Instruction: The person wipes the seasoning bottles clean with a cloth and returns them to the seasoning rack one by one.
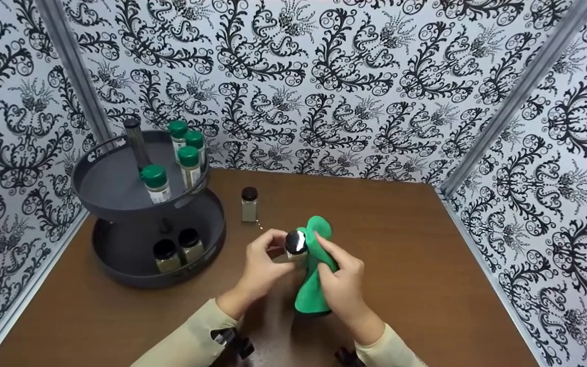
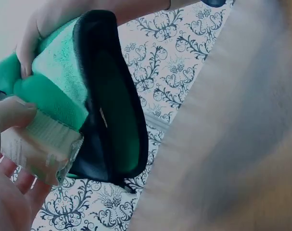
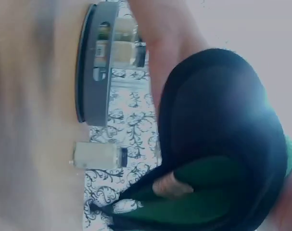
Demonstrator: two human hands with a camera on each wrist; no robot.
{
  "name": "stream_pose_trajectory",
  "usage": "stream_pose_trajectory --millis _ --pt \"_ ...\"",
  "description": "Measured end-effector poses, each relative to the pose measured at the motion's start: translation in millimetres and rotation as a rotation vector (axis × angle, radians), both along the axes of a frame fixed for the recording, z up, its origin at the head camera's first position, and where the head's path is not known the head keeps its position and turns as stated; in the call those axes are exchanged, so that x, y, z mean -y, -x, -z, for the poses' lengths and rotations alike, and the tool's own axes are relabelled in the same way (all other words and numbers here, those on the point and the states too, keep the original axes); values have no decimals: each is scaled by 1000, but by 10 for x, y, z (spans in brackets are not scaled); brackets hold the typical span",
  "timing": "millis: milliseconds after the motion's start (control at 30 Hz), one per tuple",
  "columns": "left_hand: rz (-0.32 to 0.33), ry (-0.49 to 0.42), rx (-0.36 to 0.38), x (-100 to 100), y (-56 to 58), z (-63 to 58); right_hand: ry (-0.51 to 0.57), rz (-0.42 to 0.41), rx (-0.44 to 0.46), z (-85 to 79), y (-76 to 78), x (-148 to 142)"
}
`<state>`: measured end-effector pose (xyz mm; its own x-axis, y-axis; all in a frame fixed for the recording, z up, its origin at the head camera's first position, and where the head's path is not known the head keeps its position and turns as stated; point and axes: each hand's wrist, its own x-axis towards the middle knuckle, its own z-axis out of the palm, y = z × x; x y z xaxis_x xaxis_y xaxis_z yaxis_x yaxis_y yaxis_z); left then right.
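My left hand (image 1: 265, 260) grips a clear spice jar (image 2: 44, 149) with a shiny black lid (image 1: 295, 241), thumb on one side and fingers behind. A printed label shows on the jar in the left wrist view. In my right hand (image 1: 342, 278) is a green cleaning cloth (image 1: 314, 293) with black edging, pinched between thumb and fingers and folded against the jar's side. The cloth hangs below the hands and covers part of the jar. In the right wrist view its dark underside (image 3: 208, 110) hides most of the right hand.
A two-tier dark grey round rack (image 1: 107, 186) stands at the left. Several green-lidded jars (image 1: 189, 165) and a tall dark grinder (image 1: 136, 142) are on top, two black-lidded jars (image 1: 167, 256) below. Another black-lidded jar (image 1: 249, 205) stands on the brown table (image 1: 400, 229), white specks beside it.
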<state>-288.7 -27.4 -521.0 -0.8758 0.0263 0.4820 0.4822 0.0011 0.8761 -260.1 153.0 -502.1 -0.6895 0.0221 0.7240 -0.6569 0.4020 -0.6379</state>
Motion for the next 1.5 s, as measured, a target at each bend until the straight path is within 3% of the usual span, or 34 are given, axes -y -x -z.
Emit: stream_pose_trajectory --millis 67,200,267,333,433,500,567,633,800,867,933,1067,1133,1367,1433,1500 --pt "-12 -4 -2 16 13 -14 -28 10 29 57 47 14" --pt "-35 -38 9 47 16 -49 -108 8 259 210 170 18" --pt "-27 -41 15 42 6 -55 -106 2 323 209 162 -2" --pt "-16 -28 16 23 -6 -55 -72 -4 288 144 91 -30" --pt "-23 -5 15 -9 -10 -48 -31 -8 130 40 -34 -57" --pt "-34 -4 27 -24 -5 -48 -34 -10 24 25 -68 -62" --pt "-34 -16 47 -28 7 -45 -42 -2 -24 66 -54 -59" --pt "-28 -27 63 -24 18 -42 -49 8 -4 146 -5 -51" --pt "-23 -55 79 -4 33 -21 -98 14 224 316 88 -48" --pt "-28 -55 83 -5 29 -9 -104 7 264 304 84 -58" --pt "-22 -40 87 -12 19 5 -83 2 226 242 53 -72" --pt "14 -3 95 -12 10 13 -9 -7 29 105 1 -58" --pt "12 0 91 12 20 3 -11 -4 -16 113 29 -22" --pt "-35 -47 100 107 51 -26 -126 10 195 286 158 65" --pt "-26 -26 96 103 45 -26 -101 -2 189 233 140 44" --pt "-18 10 73 97 42 -40 -61 -7 127 142 102 25"
